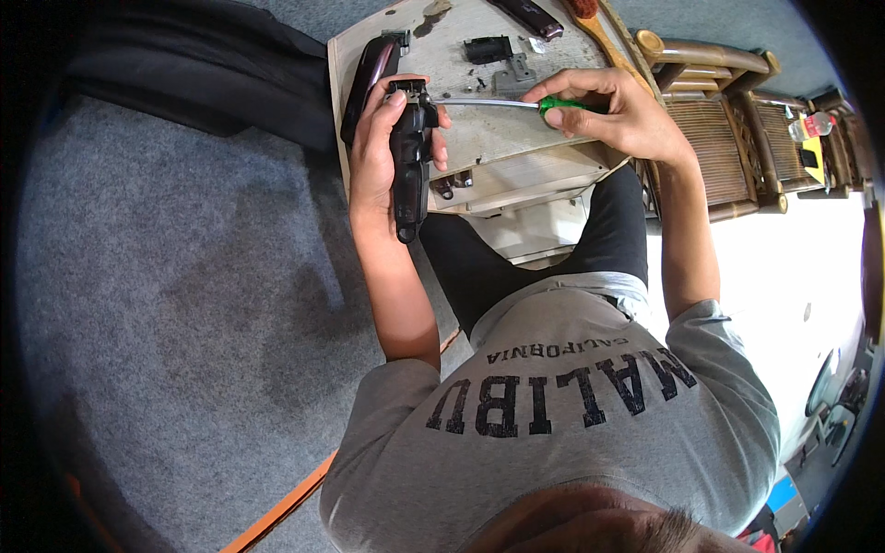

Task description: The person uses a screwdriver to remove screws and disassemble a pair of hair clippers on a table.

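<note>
Your left hand (373, 157) has its grip clamped around a black hair clipper (410, 157), held upright over the near left edge of the desk (479, 138). Your right hand (618, 115) is closed on a green-handled screwdriver (516, 104); its tip touches the clipper's head. A dark red clipper shell (369, 78) lies just beside it.

Plastic bottle (815, 124), yellow tag (811, 150) (far right)
</note>
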{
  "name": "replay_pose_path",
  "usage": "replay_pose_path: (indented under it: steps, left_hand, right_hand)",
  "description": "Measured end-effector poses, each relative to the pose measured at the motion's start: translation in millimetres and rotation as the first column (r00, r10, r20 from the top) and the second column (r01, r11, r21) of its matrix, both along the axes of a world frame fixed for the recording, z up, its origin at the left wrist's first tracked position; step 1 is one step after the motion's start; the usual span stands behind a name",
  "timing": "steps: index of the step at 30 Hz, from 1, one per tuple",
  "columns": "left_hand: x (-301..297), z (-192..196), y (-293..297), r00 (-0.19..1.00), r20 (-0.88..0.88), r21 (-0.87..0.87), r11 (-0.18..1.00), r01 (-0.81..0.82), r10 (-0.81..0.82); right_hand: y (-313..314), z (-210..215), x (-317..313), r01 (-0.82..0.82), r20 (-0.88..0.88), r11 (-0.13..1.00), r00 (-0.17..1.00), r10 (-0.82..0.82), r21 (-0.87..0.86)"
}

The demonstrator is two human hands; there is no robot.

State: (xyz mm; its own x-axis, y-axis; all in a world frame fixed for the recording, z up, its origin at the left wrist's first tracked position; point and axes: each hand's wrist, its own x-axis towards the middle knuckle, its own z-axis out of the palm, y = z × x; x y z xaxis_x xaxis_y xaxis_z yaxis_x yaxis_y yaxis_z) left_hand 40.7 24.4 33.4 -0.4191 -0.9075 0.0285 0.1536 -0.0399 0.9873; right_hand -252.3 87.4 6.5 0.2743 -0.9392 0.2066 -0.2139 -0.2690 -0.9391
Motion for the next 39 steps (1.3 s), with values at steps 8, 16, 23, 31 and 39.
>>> replay_pose_path:
  steps: [8,16,23,31,39]
  left_hand:
    - [1.1,-1.0,-0.6,1.000,-0.011,-0.006,1.000,0.018,-0.018]
    - [0.1,-0.9,0.5,1.000,0.011,-0.025,1.000,0.010,-0.010]
    - [0.7,-0.7,0.3,0.998,0.011,-0.030,0.997,0.064,-0.064]
    - [-4.2,3.7,6.8,0.995,0.096,-0.048,0.999,-0.005,0.009]
    - [1.2,1.3,1.9,0.998,0.029,-0.037,0.998,0.049,-0.048]
  right_hand:
    - [-2.6,-5.1,-3.3,0.006,-0.017,1.000,1.000,-0.006,0.023]
    - [-2.2,-3.2,-1.6,0.000,-0.002,0.996,1.000,0.000,-0.092]
    - [-13.4,4.2,-16.1,-0.109,0.059,0.978,0.993,0.100,0.175]
    - [-2.2,-4.7,-6.0,-0.048,0.018,0.998,0.999,0.048,0.033]
    - [0.3,-6.8,0.4,-0.008,-0.043,0.991,0.999,0.003,-0.132]
